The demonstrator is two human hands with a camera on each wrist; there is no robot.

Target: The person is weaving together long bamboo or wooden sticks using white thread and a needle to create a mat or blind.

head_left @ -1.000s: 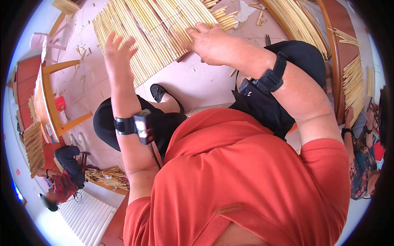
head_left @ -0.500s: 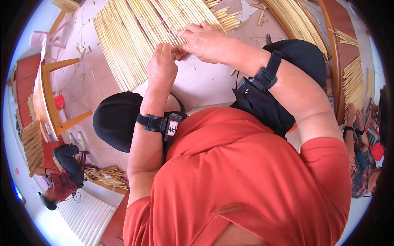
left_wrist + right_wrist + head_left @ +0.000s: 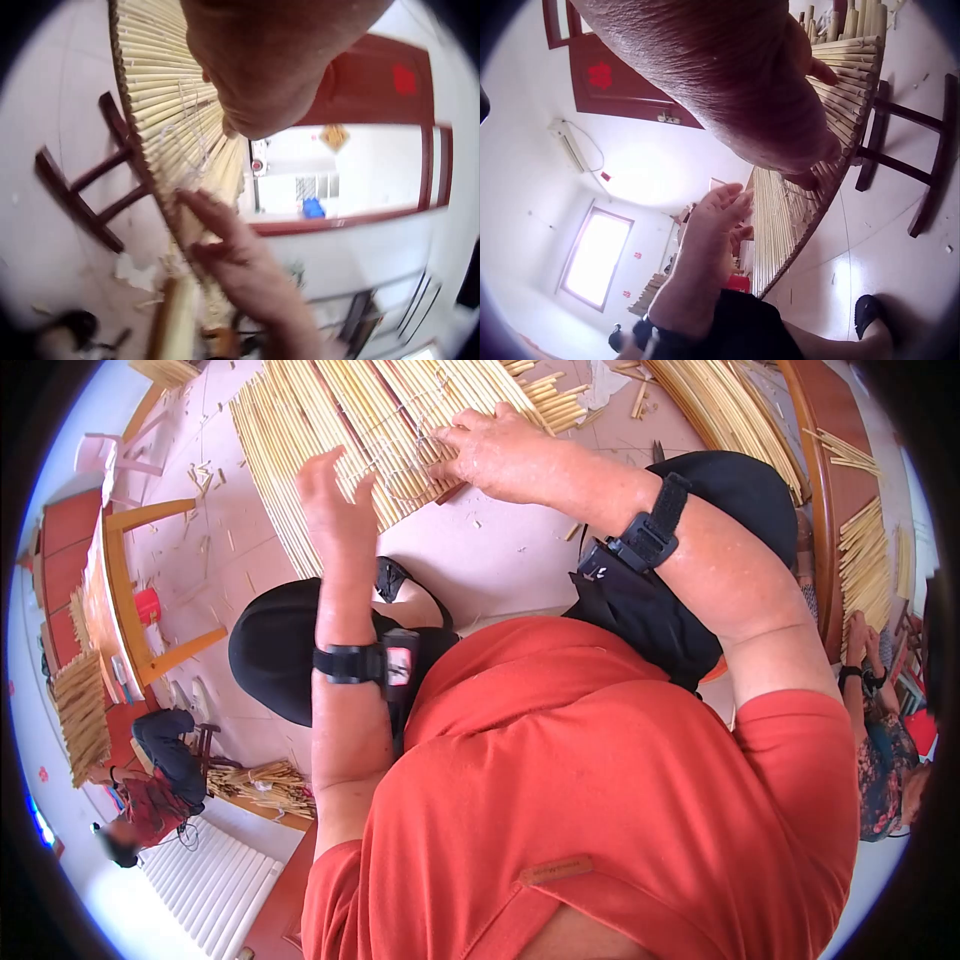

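A mat of thin pale sticks, with a few dark ones among them, carries loose white string near its front edge. My right hand rests on the mat's near right part beside the string, its fingers spread; the left wrist view also has this hand with thumb and forefinger apart at the edge. My left hand is raised by the near edge, fingers parted and loosely bent, with nothing visible in them. In the right wrist view, the left hand appears left of the mat.
Dark red wooden legs stand beneath the mat. Long sticks are bundled at the right, beside a red-brown bench. An overturned wooden table is at left. Other people sit at both sides. Stick scraps litter the floor.
My left hand came in beside the right hand at the mat's edge, then moved back left and its fingers parted. My right hand has shifted slightly and stays at the string.
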